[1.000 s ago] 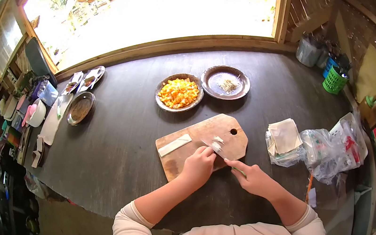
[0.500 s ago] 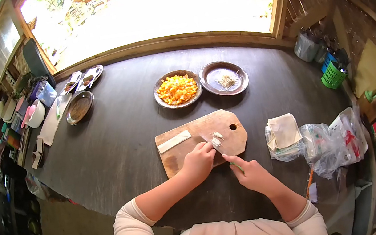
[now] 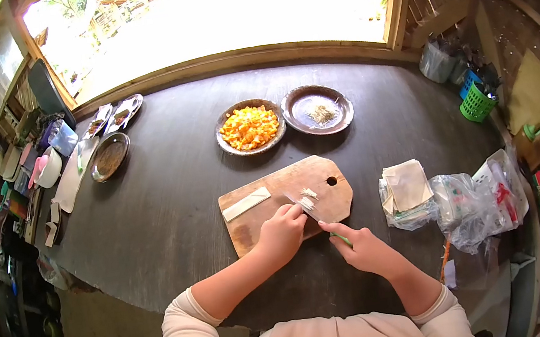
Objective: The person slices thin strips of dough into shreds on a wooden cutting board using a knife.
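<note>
A wooden cutting board point(image 3: 270, 217) lies on the dark table. My right hand point(image 3: 364, 249) is closed around the green handle of a knife point(image 3: 313, 215), whose blade rests on the board. Beside the blade, my left hand point(image 3: 281, 233) has its fingers bent and pressed together on the board; what they hold is hidden. Thin pale strips point(image 3: 308, 197) lie by the blade, some on it. A flat pale piece point(image 3: 246, 203) sits at the board's left.
Behind the board stand a bowl of orange pieces point(image 3: 250, 129) and a brown plate point(image 3: 305, 123) with thin strips. A dark oval dish point(image 3: 110, 157) is at the left. Stacked pale sheets point(image 3: 407, 186), plastic bags point(image 3: 461, 208) and a green basket point(image 3: 477, 104) are at the right.
The whole view has shifted slightly, moving the board and dishes a little up and left in the picture. Both hands keep nearly the same pose, and the small strips by the blade are slightly rearranged.
</note>
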Demonstrator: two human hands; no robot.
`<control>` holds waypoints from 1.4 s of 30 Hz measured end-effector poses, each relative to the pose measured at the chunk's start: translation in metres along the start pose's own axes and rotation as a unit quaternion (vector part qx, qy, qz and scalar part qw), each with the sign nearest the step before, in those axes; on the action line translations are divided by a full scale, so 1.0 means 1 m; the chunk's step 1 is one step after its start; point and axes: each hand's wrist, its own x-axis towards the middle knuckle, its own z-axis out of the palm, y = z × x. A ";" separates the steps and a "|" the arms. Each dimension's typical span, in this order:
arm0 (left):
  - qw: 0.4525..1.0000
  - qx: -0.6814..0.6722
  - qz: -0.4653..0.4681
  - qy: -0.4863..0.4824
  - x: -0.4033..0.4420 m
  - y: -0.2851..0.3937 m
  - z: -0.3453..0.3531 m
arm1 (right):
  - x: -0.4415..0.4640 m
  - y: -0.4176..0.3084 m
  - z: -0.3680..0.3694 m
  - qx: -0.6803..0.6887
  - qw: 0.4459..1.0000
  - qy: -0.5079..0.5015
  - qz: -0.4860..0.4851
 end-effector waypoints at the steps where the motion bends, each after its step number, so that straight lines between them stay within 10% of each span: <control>1: 1.000 -0.002 -0.003 -0.004 0.000 -0.001 -0.001 | -0.002 -0.003 -0.004 0.011 1.000 -0.013 0.018; 42: 1.000 0.008 0.000 -0.023 0.003 -0.001 -0.004 | -0.006 -0.001 -0.008 0.017 1.000 -0.015 0.011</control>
